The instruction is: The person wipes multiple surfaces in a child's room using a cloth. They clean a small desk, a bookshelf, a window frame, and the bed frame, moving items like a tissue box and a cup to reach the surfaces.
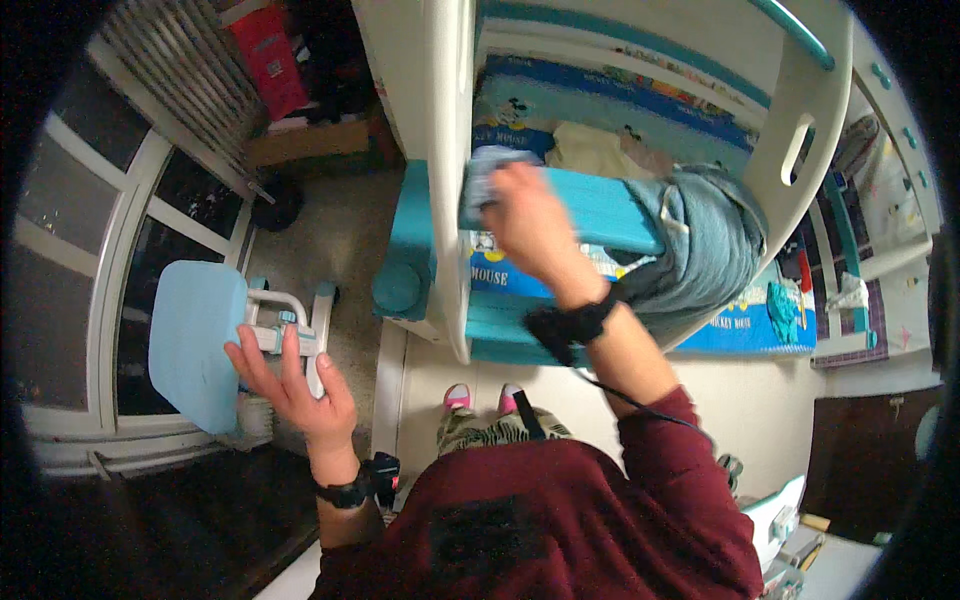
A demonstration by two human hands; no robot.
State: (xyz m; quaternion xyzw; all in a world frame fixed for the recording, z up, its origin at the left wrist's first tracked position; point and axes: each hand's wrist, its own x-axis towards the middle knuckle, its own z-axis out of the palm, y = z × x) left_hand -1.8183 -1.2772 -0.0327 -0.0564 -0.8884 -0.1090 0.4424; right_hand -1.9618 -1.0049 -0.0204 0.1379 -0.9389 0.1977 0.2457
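My right hand [529, 221], blurred, presses a light blue-grey cloth [499, 169] on the left end of a turquoise ladder step [600, 206] of a white bunk bed. Denim clothing [701, 240] hangs over the right end of that step. My left hand [304, 390] is raised with its fingers spread, in front of the light blue backrest of a chair [196, 345]; whether it touches the chair is unclear. Both wrists wear black bands, and a dark cable runs along my right forearm.
Behind the steps lies the lower bunk's blue cartoon-print mattress [750, 330] with pale cloth on it. A white bed post [448, 187] stands left of the steps. Glazed doors [135, 225] are at far left, and a desk corner [840, 570] is at lower right.
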